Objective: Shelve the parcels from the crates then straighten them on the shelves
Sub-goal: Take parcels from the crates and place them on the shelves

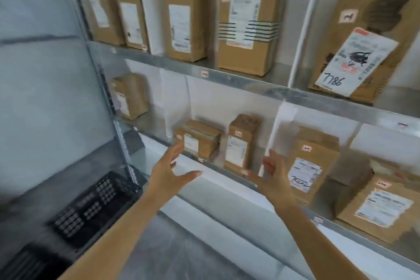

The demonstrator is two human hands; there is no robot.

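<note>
Brown cardboard parcels with white labels stand on two metal shelves. On the middle shelf a low parcel and an upright narrow parcel stand side by side. My left hand is open, fingers spread, just in front of the low parcel's left side. My right hand is open to the right of the narrow parcel, in front of a taller parcel. Neither hand holds anything.
The upper shelf carries several upright parcels, a large tilted one at the right. A small parcel stands at the middle shelf's left, a flat one at its right. A black plastic crate sits low at the left.
</note>
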